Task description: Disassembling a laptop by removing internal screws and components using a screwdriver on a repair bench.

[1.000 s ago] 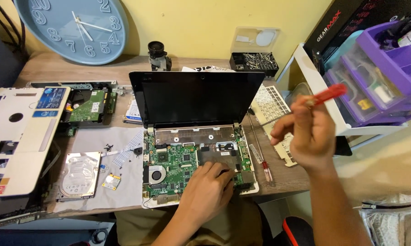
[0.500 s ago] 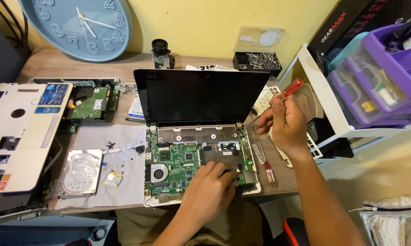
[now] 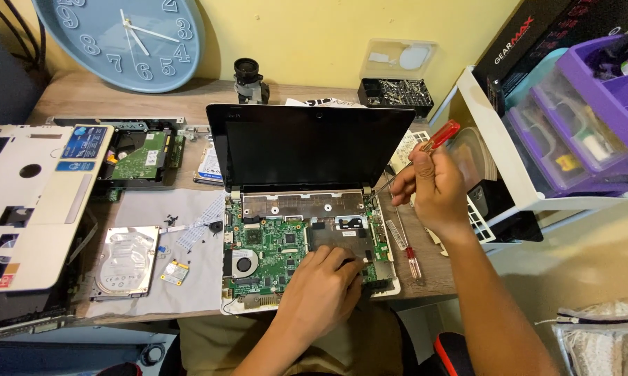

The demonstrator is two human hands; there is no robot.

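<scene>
The right hand (image 3: 436, 184) is clamped on a red-handled screwdriver (image 3: 425, 150), its tip down at the right hinge corner of the opened laptop (image 3: 307, 230), which sits at the near edge of the desk (image 3: 84, 97) with its screen upright. The left hand (image 3: 321, 289) lies flat and loosely spread on the bare motherboard (image 3: 272, 244), holding nothing, just steadying the base.

To do this well, I would keep the shaft square to the screw head and press down before turning, with the left palm bearing on the frame rather than the board parts (the fan (image 3: 244, 264) is close by). A second screwdriver (image 3: 406, 244) lies just right of the laptop.

The desk is wooden and crowded: a hard drive (image 3: 126, 261) and a small card (image 3: 175, 272) on a grey sheet (image 3: 146, 209), a white case panel (image 3: 28, 202) at left, a screw box (image 3: 396, 92) at the back. A blue clock (image 3: 122, 38) leans on the yellow wall; purple drawers (image 3: 592, 125) stand at right.
</scene>
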